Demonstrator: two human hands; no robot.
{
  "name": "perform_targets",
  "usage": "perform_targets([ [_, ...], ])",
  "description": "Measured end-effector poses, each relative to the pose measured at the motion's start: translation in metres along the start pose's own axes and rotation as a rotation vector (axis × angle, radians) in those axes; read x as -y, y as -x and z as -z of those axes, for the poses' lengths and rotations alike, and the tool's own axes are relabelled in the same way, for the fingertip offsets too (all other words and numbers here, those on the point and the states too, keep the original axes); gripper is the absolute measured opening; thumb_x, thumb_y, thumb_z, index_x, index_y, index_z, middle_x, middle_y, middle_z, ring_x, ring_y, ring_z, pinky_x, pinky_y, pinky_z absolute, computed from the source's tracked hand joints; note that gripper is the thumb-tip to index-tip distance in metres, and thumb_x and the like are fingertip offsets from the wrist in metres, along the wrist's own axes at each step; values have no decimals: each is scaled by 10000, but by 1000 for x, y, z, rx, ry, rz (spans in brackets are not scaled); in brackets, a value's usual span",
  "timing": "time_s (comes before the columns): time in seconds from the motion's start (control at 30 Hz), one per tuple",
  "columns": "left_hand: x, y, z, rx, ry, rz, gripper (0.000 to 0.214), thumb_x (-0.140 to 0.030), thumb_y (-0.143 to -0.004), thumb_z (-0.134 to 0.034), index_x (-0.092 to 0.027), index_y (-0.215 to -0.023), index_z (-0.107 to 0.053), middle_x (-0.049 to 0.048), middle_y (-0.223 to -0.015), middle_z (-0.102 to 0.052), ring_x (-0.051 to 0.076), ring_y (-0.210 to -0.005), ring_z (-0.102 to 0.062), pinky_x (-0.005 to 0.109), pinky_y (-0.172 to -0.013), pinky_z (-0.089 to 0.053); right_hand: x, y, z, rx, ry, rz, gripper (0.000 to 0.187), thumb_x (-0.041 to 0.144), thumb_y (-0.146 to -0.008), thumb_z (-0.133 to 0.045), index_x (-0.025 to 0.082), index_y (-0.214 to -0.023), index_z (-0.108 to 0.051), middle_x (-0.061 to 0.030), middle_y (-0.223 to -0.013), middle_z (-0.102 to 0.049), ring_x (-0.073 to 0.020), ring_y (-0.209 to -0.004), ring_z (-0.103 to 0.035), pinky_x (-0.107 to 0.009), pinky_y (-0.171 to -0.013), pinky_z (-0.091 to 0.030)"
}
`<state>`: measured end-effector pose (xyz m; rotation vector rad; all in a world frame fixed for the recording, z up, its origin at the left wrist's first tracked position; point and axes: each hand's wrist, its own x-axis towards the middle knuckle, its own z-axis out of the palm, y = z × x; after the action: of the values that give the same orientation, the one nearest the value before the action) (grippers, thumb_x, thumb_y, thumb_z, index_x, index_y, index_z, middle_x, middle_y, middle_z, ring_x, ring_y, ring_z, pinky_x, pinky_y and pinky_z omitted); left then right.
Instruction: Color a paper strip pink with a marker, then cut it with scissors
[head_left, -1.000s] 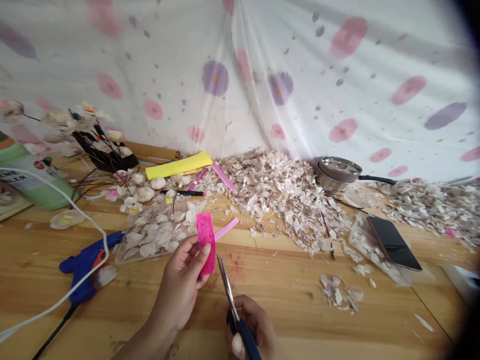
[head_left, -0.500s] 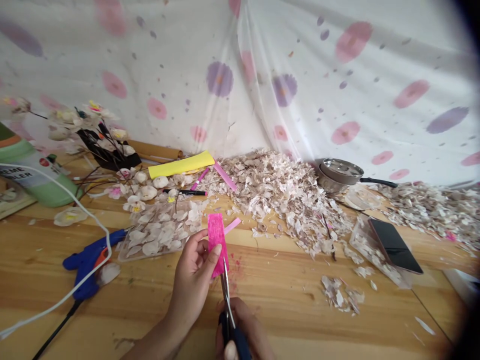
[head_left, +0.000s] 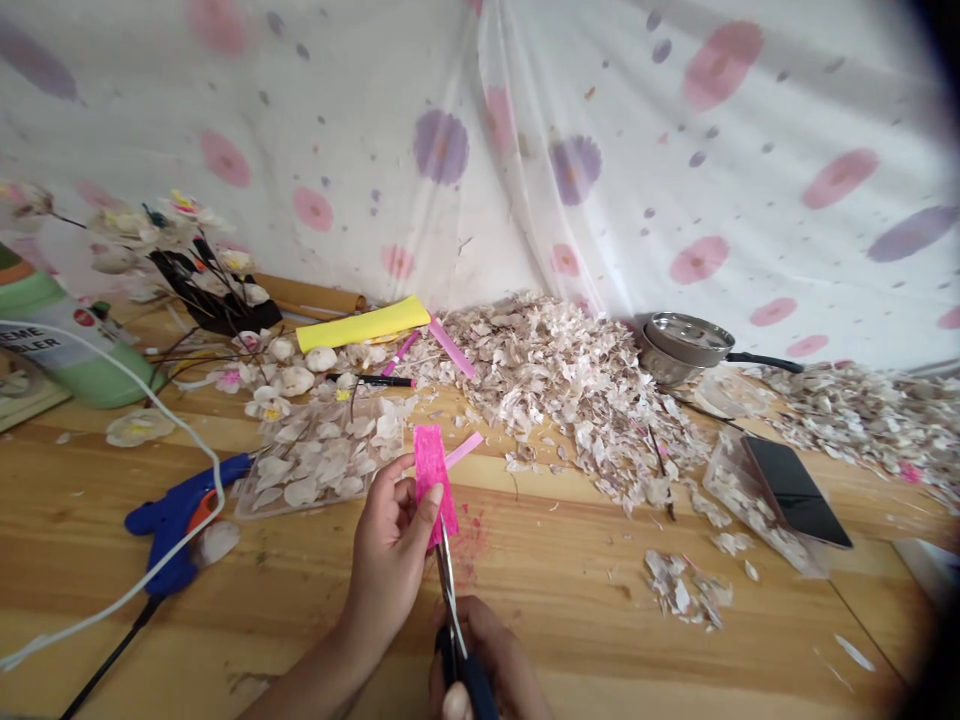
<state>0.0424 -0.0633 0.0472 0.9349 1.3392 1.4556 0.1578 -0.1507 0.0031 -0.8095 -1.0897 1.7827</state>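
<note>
My left hand (head_left: 397, 530) pinches a bright pink strip of crepe paper (head_left: 430, 457) between thumb and fingers, holding it upright above the table. Around the dark handles of a pair of scissors (head_left: 448, 585), my right hand (head_left: 487, 655) is closed. The blades point up and meet the lower end of the strip, just below my left thumb. Behind the strip a paler pink piece (head_left: 464, 450) sticks out to the right; whether it is held or lies on the table I cannot tell.
A tray of white petals (head_left: 322, 470) and a blue glue gun (head_left: 176, 520) with cords lie left. Behind are a yellow paper roll (head_left: 364, 323), a pen (head_left: 375, 380) and a big petal heap (head_left: 540, 370). A metal pan (head_left: 686, 345) and a phone (head_left: 796, 490) are at right.
The scissors and the pink strip have shifted very slightly left, with the blade tips still at the strip's lower end. The view has turned a little. Both grips are unchanged.
</note>
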Motion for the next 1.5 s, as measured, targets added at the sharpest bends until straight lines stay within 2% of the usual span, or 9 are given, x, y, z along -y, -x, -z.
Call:
perform_targets([
  [0.2, 5, -1, 3, 14, 6, 1, 498, -525, -792, -692, -247, -1162, -508, -61, -694, -575, 97, -500, -462, 175, -392, -385, -4, -4, 5, 66, -104, -34, 583, 709, -761, -684, 215, -1021, -514, 75, -623, -447, -49, -479, -301, -197, -461, -194],
  [0.5, 7, 1, 2, 10, 19, 12, 472, -505, -797, -689, -252, -1159, -521, -61, -691, -579, 95, -488, -467, 182, -395, -371, -14, -1, 9, 43, -102, 8, 570, 619, -832, -681, 227, -1202, -496, 66, -641, -480, -54, -503, -361, -166, -472, -271],
  [0.6, 7, 0, 2, 10, 18, 8, 470, -510, -798, -687, -254, -1155, -520, -56, -712, -592, 92, -491, -463, 177, -391, -361, -18, 0, 11, 65, -110, 21, 574, 634, -816, -687, 221, -1174, -511, 69, -641, -473, -48, -495, -346, -161, -465, -259],
  [0.7, 8, -1, 2, 11, 16, 6, 467, -512, -800, -687, -253, -1152, -520, -52, -733, -599, 90, -505, -468, 174, -398, -371, -21, 1, 12, 33, -89, 10, 598, 657, -800, -686, 213, -1164, -518, 63, -660, -474, -48, -502, -340, -164, -461, -242],
  [0.87, 9, 0, 2, 14, 19, 15, 462, -517, -813, -678, -258, -1160, -516, -59, -723, -582, 89, -508, -475, 169, -403, -375, -15, -2, 13, 49, -30, -30, 621, 688, -784, -677, 195, -1128, -527, 65, -651, -463, -50, -492, -336, -171, -459, -258],
  [1.17, 10, 0, 1, 4, 35, 35, 497, -539, -790, -695, -249, -1156, -523, -56, -711, -597, 74, -476, -442, 154, -389, -325, -11, -5, 14, 70, -50, -56, 589, 672, -767, -704, 201, -1063, -509, 97, -604, -406, -38, -453, -292, -146, -425, -257],
  [1.3, 9, 1, 2, 4, 44, 50, 508, -545, -789, -696, -252, -1165, -520, -64, -694, -585, 74, -471, -446, 152, -395, -338, -9, -5, 14, 74, -7, -73, 627, 721, -742, -687, 198, -1037, -508, 92, -609, -410, -45, -460, -302, -155, -430, -297],
  [1.5, 9, 0, 0, 9, 70, 60, 505, -539, -783, -714, -251, -1154, -529, -64, -685, -573, 77, -486, -458, 149, -406, -352, -12, -6, 14, 53, -13, -73, 619, 718, -747, -682, 205, -1044, -503, 103, -586, -383, -43, -439, -282, -159, -415, -255],
])
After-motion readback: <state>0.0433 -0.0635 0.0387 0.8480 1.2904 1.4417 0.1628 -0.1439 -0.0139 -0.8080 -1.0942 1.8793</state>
